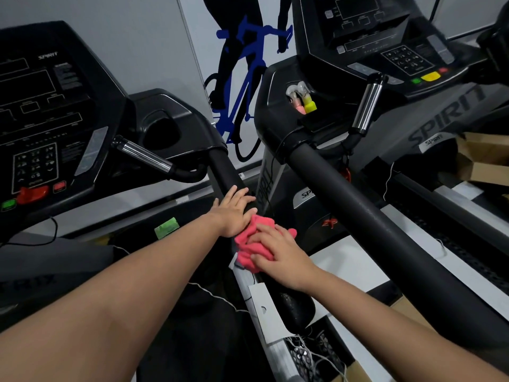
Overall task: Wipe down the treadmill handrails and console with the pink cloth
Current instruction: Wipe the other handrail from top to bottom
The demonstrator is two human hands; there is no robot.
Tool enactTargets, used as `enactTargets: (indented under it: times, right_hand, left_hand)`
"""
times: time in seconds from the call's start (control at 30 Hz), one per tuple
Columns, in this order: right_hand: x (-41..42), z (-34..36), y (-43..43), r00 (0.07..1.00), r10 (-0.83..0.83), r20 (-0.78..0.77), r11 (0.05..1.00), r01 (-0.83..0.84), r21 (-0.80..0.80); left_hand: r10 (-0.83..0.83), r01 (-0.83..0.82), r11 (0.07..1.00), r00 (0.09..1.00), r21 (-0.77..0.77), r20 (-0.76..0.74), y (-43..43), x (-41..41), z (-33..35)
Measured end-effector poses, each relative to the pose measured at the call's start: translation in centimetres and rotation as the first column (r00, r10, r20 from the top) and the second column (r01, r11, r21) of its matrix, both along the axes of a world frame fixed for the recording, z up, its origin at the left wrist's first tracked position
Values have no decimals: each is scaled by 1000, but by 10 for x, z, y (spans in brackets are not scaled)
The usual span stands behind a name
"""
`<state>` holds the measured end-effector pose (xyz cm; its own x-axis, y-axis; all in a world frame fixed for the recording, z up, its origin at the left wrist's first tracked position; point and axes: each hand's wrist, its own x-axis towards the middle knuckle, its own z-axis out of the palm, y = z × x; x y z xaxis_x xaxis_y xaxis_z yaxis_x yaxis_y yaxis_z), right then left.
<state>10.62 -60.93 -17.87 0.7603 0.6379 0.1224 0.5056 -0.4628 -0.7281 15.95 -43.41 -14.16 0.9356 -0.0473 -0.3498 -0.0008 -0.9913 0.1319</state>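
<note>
A crumpled pink cloth (pixel 249 245) lies on the black right handrail (pixel 224 168) of the left treadmill, about halfway along it. My right hand (pixel 279 253) lies on top of the cloth with fingers curled into it. Just ahead of the cloth, my left hand (pixel 237 212) rests flat on the same rail with fingers straight, touching the cloth's far edge. The treadmill's console (pixel 46 114) with keypad and red stop button stands at the left, and a chrome pulse grip (pixel 144 155) sticks out beside it.
A second treadmill stands to the right, with its thick black handrail (pixel 366 213), console (pixel 385 42) and chrome grip (pixel 367 106). Its cup holder holds small pink and yellow bottles (pixel 303 102). Cardboard boxes (pixel 484 158) sit far right. Thin cables trail between the machines.
</note>
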Motion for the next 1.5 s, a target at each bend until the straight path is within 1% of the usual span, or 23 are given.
enactTargets:
  times: [0.1, 0.2, 0.3, 0.4, 0.5, 0.6, 0.63, 0.73, 0.8, 0.87, 0.93, 1.0, 1.1, 1.13, 1.17, 1.23, 1.3, 1.33, 1.37, 1.4, 1.47, 1.5]
  right_hand:
    - [-13, -15, -19, 996, 77, 50, 996, -79, 29]
    - [-11, -17, -28, 995, 97, 21, 991, -99, 91]
    - [1, -16, -19, 998, 62, -26, 993, -59, 98]
    - [8, -10, 0, 997, -31, -67, 995, 37, 90]
    - [-5, -6, 3, 996, -83, -15, 993, 84, 79]
    - [-21, -15, -14, 997, -21, 70, 993, 13, 121]
    - [-23, -18, -20, 998, 6, 61, 993, -13, 121]
    - [-11, -22, -26, 997, 47, -58, 989, -38, 146]
    - [0, -17, -18, 991, 32, -129, 978, -5, 208]
    - [7, -7, -6, 988, -3, -155, 976, 36, 215]
    - [5, -4, 1, 993, -40, -111, 990, 55, 129]
    - [-6, -7, -4, 999, -25, -47, 998, 27, 58]
    - [-25, -17, -21, 987, 113, 116, 986, -126, 111]
    - [-28, -22, -28, 985, 129, 113, 980, -144, 137]
    - [-29, -25, -34, 991, 123, 61, 977, -132, 168]
    - [-25, -28, -39, 993, 64, -99, 978, -42, 204]
    - [-17, -23, -29, 969, 32, -246, 968, 31, 248]
    - [-12, -18, -21, 959, 13, -285, 966, 62, 251]
    - [-7, -13, -14, 956, -22, -292, 972, 89, 219]
    - [-4, -9, -7, 962, -66, -265, 983, 108, 146]
    - [-7, -4, 0, 980, -114, -160, 994, 112, -21]
    - [-13, -4, -1, 993, -89, -82, 995, 85, -56]
  left_hand:
    - [5, -5, 1000, 1000, -5, 10, 0, -1, -1]
    - [3, -3, 1000, 1000, -5, 21, 1, -1, -2]
    - [18, -18, 1000, 1000, -17, 23, 1, 0, -2]
    - [21, -21, 1000, 1000, -16, 17, 1, 0, -2]
    - [25, -24, 999, 999, -21, 24, 1, 0, -3]
    - [34, -33, 999, 999, -37, 30, 1, 0, -4]
    - [34, -33, 999, 999, -38, 28, 1, 0, -4]
    - [36, -34, 999, 999, -40, 30, 2, 0, -3]
    - [39, -38, 998, 999, -42, 30, 2, 0, -3]
    - [36, -36, 999, 999, -32, 28, 1, 0, -3]
    - [33, -33, 999, 999, -25, 22, 0, 0, -2]
    - [34, -33, 999, 999, -28, 17, 1, 0, -2]
    - [36, -35, 999, 999, -35, 13, 1, 1, -3]
    - [38, -37, 999, 999, -35, 14, 1, 0, -4]
    - [39, -38, 999, 999, -35, 17, 0, 0, -4]
    - [41, -40, 999, 999, -34, 25, 1, -1, -3]
    - [44, -43, 999, 999, -32, 31, 0, 0, -3]
    - [45, -44, 999, 998, -30, 32, 0, 1, -3]
    - [44, -43, 999, 999, -26, 31, 0, 1, -3]
    - [43, -42, 999, 999, -20, 29, -1, 0, -3]
    - [42, -42, 999, 999, -14, 26, -1, 0, -3]
    - [42, -42, 999, 999, -14, 28, -1, 0, -3]
